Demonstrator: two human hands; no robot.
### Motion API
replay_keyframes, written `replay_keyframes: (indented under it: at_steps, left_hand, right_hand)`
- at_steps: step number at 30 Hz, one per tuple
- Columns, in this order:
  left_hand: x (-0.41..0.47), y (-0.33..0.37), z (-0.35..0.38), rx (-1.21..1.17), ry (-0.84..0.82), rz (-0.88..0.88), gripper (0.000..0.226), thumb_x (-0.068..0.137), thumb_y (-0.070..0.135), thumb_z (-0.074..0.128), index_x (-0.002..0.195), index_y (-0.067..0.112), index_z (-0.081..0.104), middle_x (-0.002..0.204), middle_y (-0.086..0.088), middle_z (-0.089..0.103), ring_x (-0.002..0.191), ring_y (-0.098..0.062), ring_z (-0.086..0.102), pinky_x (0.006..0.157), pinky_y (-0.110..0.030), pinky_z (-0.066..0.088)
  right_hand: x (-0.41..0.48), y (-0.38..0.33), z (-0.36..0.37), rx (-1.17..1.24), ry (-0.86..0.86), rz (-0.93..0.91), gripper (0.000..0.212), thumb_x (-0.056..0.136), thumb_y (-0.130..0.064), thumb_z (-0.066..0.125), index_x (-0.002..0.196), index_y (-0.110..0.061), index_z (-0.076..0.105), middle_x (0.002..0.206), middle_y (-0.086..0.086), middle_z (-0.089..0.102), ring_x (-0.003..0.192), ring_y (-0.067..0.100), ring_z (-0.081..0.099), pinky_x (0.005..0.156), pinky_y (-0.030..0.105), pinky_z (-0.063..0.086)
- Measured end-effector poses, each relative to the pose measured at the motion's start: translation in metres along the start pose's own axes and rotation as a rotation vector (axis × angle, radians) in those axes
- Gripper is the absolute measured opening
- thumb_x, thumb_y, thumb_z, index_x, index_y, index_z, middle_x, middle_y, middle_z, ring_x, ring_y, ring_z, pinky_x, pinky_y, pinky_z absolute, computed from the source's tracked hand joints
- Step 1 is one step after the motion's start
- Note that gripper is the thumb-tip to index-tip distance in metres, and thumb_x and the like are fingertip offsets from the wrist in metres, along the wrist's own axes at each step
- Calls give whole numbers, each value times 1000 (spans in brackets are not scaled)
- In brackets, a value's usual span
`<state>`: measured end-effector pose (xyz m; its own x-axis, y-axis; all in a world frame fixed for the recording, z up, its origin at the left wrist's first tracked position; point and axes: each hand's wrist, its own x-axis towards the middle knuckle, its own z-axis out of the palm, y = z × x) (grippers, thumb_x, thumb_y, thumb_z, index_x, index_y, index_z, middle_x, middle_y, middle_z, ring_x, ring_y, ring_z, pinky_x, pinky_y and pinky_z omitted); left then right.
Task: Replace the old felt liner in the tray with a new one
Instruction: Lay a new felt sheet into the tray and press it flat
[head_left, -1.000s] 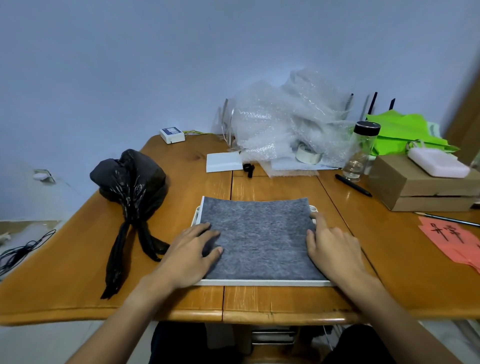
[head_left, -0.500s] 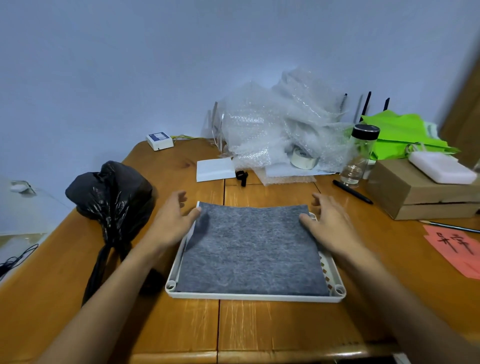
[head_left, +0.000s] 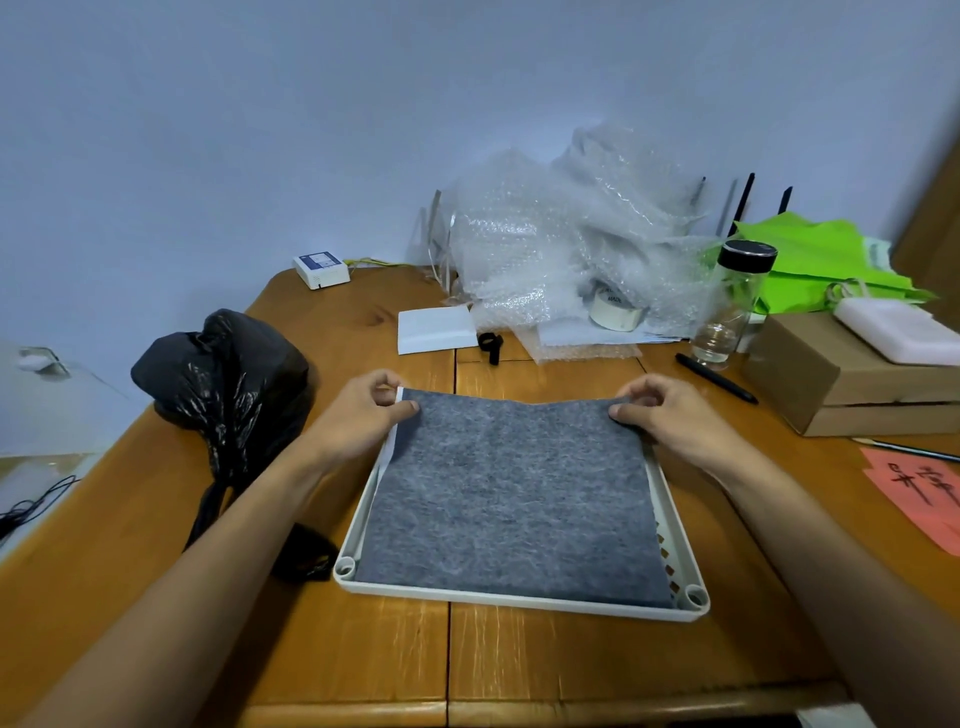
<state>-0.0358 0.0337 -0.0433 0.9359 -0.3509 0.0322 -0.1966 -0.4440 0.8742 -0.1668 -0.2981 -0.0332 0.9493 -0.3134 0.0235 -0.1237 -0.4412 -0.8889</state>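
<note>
Tray (head_left: 522, 598): white, shallow, square, flat on wooden table (head_left: 519, 665), near the front edge. Round corner sockets visible at both near corners.

Felt (head_left: 511, 499): grey sheet lying inside tray, covering nearly the whole floor. Near edge flat against the tray's front wall. Far edge raised off the tray, sagging slightly between the two held corners. Narrow strip of tray floor with diamond cut-outs exposed along the felt's right side.

Left hand (head_left: 358, 410): at tray's far-left corner, thumb on top and fingers curled beneath, pinching the felt's far-left corner. A sliver of white showing at that corner, just beside the thumb.

Right hand (head_left: 670, 415): at tray's far-right corner, same pinch on the felt's far-right corner, thumb tip pressed on the top face.

Surroundings, relative to tray:
- Black bag (head_left: 228, 379), knotted, just left, tail trailing toward the near-left corner.
- White pad (head_left: 435, 328) and small black clip (head_left: 491, 345) beyond the far edge.
- Bubble wrap (head_left: 571, 234) heaped further back, tape roll (head_left: 615, 309) against it.
- Bottle (head_left: 735, 306) with black cap, back right; black pen (head_left: 717, 378) beside it.
- Cardboard box (head_left: 841, 384) well right; red paper (head_left: 924, 493) right, near table edge.
</note>
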Motion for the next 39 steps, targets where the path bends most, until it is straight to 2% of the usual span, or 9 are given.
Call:
replay_keyframes:
  at_steps: [2, 5, 10, 14, 17, 21, 27, 32, 39]
  left_hand:
    - [4, -5, 2, 107, -14, 20, 26, 95, 27, 70, 119, 24, 59, 102, -12, 74, 97, -25, 71, 88, -39, 55]
    - [9, -1, 8, 333, 11, 116, 23, 99, 25, 64, 122, 25, 64, 106, -1, 65, 102, -20, 61, 87, -34, 49]
    - [15, -6, 21, 722, 85, 252, 6, 94, 22, 66, 98, 26, 68, 102, 1, 64, 94, -23, 61, 74, -30, 43]
    - [5, -4, 25, 913, 178, 470, 28, 86, 19, 69, 114, 18, 64, 111, -4, 53, 94, -21, 54, 69, -29, 46]
    - [-9, 5, 41, 857, 95, 692, 23, 91, 24, 65, 114, 19, 65, 113, 2, 56, 98, -12, 51, 80, -25, 50]
    - [-18, 1, 72, 841, -129, 818, 32, 98, 28, 53, 125, 18, 67, 131, 2, 63, 121, -15, 55, 104, -32, 48]
    - [-21, -13, 64, 841, -207, 692, 46, 99, 45, 47, 138, 24, 59, 144, 2, 53, 135, -16, 46, 112, -37, 41]
    - [-32, -15, 53, 1027, -126, 543, 62, 97, 63, 34, 141, 23, 51, 141, 0, 48, 129, -18, 47, 110, -38, 40]
    - [-39, -23, 35, 1214, -13, 466, 64, 96, 60, 20, 126, 21, 62, 131, 1, 63, 126, -18, 54, 114, -38, 33]
  right_hand:
    - [0, 3, 4, 30, -33, 99, 25, 90, -13, 74, 110, -10, 60, 95, 9, 70, 78, 17, 66, 61, 22, 47]
    - [4, 10, 12, -17, 8, 128, 21, 93, -10, 68, 113, -9, 61, 92, 10, 71, 80, 21, 67, 70, 32, 52]
    - [-1, 9, 24, -777, 109, -117, 4, 92, -22, 59, 92, -20, 63, 95, 3, 67, 85, 23, 59, 72, 33, 43]
    - [-6, 6, 28, -1179, 142, -320, 21, 87, -19, 59, 106, -11, 62, 105, 9, 55, 94, 26, 54, 80, 37, 45]
    - [-10, 5, 35, -1147, 169, -529, 28, 86, -16, 58, 114, -10, 59, 107, 7, 51, 91, 20, 46, 83, 34, 43]
    - [-20, 2, 63, -985, -97, -686, 34, 94, -15, 49, 127, -14, 58, 116, 3, 54, 100, 19, 51, 90, 35, 48]
    - [-17, 21, 54, -843, -210, -489, 42, 99, -33, 52, 139, -20, 51, 130, -4, 52, 120, 15, 49, 107, 36, 41]
    - [-21, 30, 35, -963, -142, -391, 42, 99, -45, 49, 131, -19, 56, 124, -1, 52, 113, 17, 50, 98, 35, 44]
    - [-38, 30, 32, -1159, -21, -428, 41, 103, -40, 36, 130, -18, 58, 119, 4, 55, 106, 22, 55, 92, 35, 43]
